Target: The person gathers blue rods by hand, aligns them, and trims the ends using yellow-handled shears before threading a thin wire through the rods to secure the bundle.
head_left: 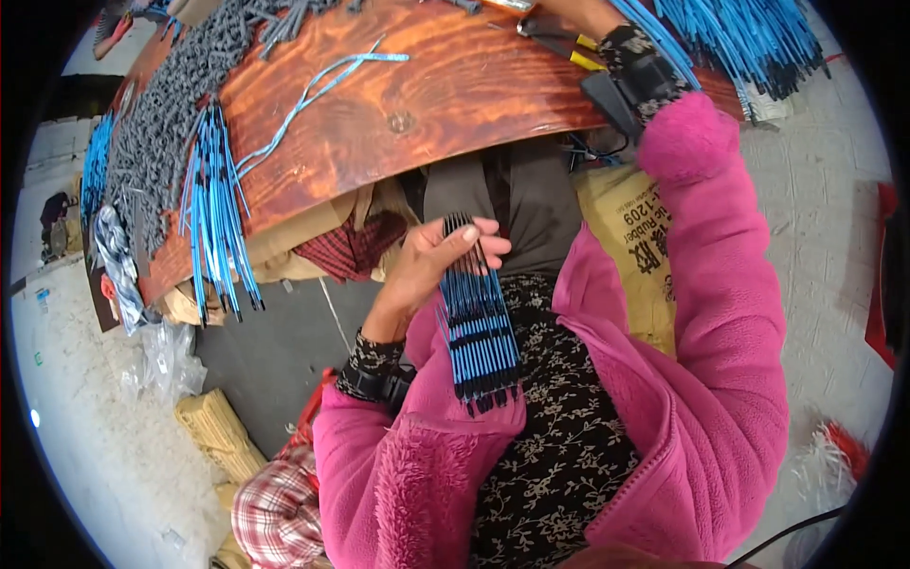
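The left hand (438, 254) is clamped around the top of a flat row of strands (482, 341), held in front of the coat (725, 284), while the right hand (576, 11) is well apart, over the bench (445, 85) near the pliers (585, 61) (cut off at the rim, so I can't tell its grip). To hold that row well, I'd say, press evenly and keep the lower tips level. Farther left lie a blue bundle (214, 209) and grey pieces (171, 123).
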The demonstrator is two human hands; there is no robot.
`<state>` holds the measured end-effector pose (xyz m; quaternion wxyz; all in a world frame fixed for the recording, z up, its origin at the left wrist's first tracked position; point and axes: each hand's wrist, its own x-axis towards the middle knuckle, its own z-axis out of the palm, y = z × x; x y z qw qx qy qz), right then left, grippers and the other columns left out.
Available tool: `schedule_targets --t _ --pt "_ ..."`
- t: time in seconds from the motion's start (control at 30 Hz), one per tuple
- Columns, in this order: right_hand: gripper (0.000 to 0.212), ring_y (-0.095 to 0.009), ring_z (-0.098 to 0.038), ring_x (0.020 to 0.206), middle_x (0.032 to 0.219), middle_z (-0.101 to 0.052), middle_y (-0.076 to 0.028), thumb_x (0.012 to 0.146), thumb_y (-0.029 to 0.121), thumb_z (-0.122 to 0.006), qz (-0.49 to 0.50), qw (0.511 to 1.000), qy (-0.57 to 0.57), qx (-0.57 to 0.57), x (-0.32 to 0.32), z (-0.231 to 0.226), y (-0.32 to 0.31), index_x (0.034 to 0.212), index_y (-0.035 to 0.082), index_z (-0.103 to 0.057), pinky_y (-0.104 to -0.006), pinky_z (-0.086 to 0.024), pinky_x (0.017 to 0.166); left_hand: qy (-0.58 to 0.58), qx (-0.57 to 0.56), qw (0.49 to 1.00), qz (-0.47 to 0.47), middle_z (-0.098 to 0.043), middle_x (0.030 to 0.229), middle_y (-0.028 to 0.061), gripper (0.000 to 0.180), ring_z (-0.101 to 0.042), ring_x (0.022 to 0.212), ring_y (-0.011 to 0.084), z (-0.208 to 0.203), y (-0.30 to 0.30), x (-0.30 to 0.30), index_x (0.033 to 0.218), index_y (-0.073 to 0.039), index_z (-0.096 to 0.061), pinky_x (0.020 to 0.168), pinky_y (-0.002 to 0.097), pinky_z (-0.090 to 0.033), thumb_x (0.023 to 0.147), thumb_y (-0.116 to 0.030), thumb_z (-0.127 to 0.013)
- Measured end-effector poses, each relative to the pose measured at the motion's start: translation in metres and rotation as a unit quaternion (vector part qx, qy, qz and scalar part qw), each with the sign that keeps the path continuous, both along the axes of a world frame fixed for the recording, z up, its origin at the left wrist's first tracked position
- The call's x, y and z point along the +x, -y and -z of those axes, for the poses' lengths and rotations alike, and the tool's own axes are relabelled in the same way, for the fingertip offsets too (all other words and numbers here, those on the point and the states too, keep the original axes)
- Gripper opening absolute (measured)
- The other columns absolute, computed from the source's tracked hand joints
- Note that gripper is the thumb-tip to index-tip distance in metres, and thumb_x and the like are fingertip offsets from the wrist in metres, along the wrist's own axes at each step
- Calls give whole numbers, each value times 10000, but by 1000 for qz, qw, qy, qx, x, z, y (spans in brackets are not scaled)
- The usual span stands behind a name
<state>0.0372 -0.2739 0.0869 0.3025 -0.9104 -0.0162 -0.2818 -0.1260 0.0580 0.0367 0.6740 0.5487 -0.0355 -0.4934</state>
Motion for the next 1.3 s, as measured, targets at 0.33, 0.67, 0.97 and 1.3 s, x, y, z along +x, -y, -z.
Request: schedule_targets --t 0.33,0.67,0.97,1.3 --pt "175 -145 -616 952 1047 -654 -60 944 125 -602 -393 837 -249 288 -150 48 -97 1058 28 -692 -293 -501 817 9 -16 1000 -13 -726 1031 147 363 -692 855 144 5 -7 -2 1233 34 -591 764 267 -558 1030 -261 -532" --pt "216 -200 -595 858 911 -591 -93 869 5 -589 -369 876 -245 190 -186 56 -102 1062 -6 -685 -317 -472 755 14 -33 999 -24 -726 1046 134 367 -694 883 153 9 -12 -7 1236 11 -599 789 278 -558 1036 -288 -527" --pt "225 -196 -564 809 881 -553 -83 863 -10 -578 -347 887 -219 214 -195 59 -111 1058 3 -688 -318 -450 713 25 -38 999 -26 -726 1039 138 359 -695 876 155 9 -11 -7 1232 13 -599 778 273 -557 1038 -279 -523" --pt "215 -190 -565 811 887 -554 -78 870 -11 -568 -344 886 -224 217 -194 60 -109 1046 6 -690 -312 -451 706 27 -40 998 -29 -727 1027 134 346 -695 862 156 10 -10 -8 1231 14 -595 771 275 -558 1040 -264 -518"
